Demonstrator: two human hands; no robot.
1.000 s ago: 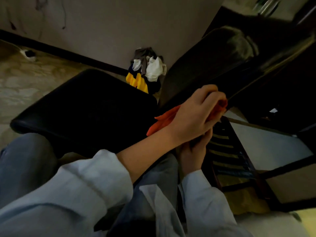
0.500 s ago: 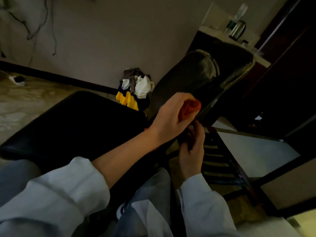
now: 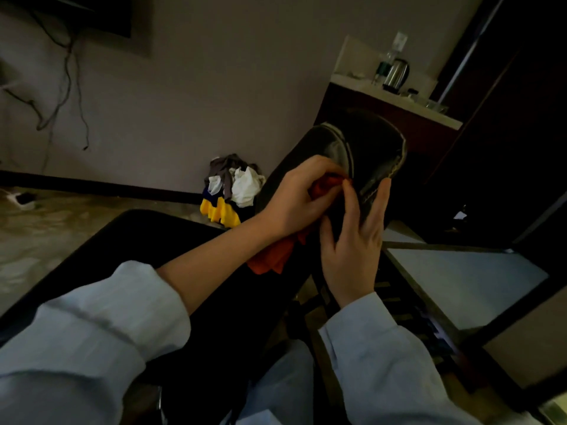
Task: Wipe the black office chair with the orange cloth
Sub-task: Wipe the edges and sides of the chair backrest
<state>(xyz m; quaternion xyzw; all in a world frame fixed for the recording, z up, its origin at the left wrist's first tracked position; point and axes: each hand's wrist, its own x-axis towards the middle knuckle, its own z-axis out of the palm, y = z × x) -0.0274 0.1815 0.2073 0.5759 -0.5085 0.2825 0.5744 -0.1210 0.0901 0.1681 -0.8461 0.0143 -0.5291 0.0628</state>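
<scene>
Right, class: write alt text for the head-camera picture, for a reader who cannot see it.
A person's left hand grips an orange cloth against the backrest of a black office chair, while the right hand rests straight fingers on the backrest's edge. Behind, a pile of clothes lies by the wall and a kettle stands on a counter.

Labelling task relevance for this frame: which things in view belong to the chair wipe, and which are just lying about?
In the job:
black office chair
orange cloth
left hand, gripping the cloth
right hand, fingers straight against the chair

Lying about:
pile of clothes
kettle
bottle
hanging cables
</scene>
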